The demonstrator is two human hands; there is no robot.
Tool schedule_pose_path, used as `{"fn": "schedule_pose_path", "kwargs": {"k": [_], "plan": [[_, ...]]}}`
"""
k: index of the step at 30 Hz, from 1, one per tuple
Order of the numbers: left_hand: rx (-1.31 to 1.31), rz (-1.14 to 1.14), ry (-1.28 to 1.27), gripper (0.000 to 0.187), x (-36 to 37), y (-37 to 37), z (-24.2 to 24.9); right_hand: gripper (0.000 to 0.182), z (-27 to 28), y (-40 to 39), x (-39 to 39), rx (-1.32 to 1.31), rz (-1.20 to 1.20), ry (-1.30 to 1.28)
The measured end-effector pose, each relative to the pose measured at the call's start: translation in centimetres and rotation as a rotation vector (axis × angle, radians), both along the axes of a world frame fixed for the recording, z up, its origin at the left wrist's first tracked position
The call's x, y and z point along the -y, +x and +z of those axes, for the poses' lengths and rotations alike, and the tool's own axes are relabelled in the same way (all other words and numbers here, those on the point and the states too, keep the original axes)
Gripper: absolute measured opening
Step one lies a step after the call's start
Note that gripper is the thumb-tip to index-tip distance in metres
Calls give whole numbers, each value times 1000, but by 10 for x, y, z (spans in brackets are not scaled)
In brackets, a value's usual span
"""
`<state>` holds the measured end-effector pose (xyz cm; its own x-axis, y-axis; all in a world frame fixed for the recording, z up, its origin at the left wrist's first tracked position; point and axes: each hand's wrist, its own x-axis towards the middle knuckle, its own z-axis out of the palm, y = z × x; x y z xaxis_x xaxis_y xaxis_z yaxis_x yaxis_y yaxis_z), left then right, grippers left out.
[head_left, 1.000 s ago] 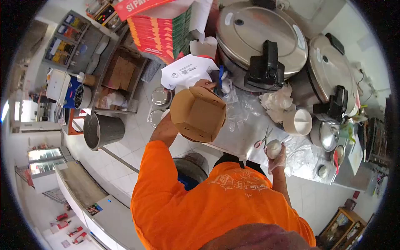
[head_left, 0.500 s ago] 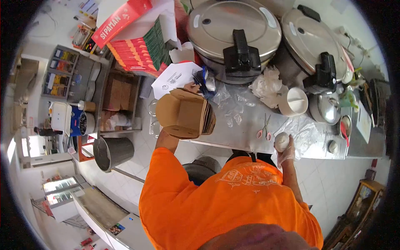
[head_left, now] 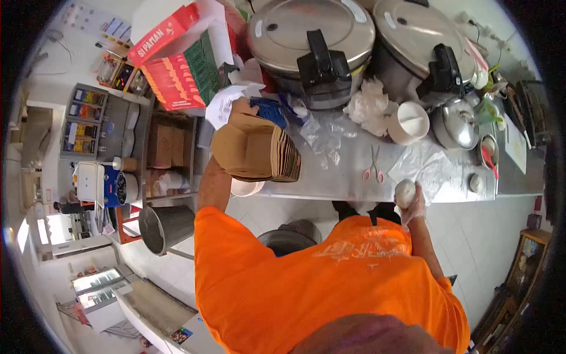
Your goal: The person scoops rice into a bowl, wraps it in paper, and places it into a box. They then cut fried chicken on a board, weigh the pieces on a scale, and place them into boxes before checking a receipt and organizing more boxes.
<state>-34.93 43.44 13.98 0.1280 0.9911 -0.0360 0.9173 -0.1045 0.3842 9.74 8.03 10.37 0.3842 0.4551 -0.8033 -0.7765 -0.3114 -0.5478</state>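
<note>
A stack of nested brown cardboard boxes (head_left: 256,147) is at the table's left front edge. The forearm of my left hand (head_left: 217,166) runs up behind this stack and the hand holds it, though its fingers are mostly hidden. My right hand (head_left: 416,203), in a clear plastic glove, is closed around a whitish round ball (head_left: 405,193) at the front edge. Scissors with pink handles (head_left: 372,171) lie between the two hands. Beside the right hand is a clear plastic sheet (head_left: 420,166). Another small whitish ball (head_left: 476,183) rests farther right.
Two large lidded metal cookers (head_left: 312,35) (head_left: 421,35) stand at the back. In front are crumpled plastic (head_left: 370,106), a white tub (head_left: 408,123) and a metal pot (head_left: 455,125). A red carton of packets (head_left: 177,76) stands back left; a grey bin (head_left: 168,227) is below left.
The box stack has turned and shows more layered edges. A white bowl rim now shows beneath it. White paper behind it has shifted and folded. My right hand still holds the ball.
</note>
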Motion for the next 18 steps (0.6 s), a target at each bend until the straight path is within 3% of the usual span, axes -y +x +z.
{"fn": "schedule_pose_path", "kwargs": {"k": [4,6,10,14,18], "plan": [[258,128,83,40,29,-23,-11,43,0,-2,-2,-11,74,-10],[399,142,187,38,-1,-20,-4,46,-2,-5,-14,-47,25,62],[661,242,277,34,17,-38,-18,54,14,-7,-1,-52,99,-29],[927,326,413,30,17,-61,-16,54,-9,4,10,-94,37,42],[1181,417,529,27,34,-104,-30,49,7,1,1,-88,7,-4]]}}
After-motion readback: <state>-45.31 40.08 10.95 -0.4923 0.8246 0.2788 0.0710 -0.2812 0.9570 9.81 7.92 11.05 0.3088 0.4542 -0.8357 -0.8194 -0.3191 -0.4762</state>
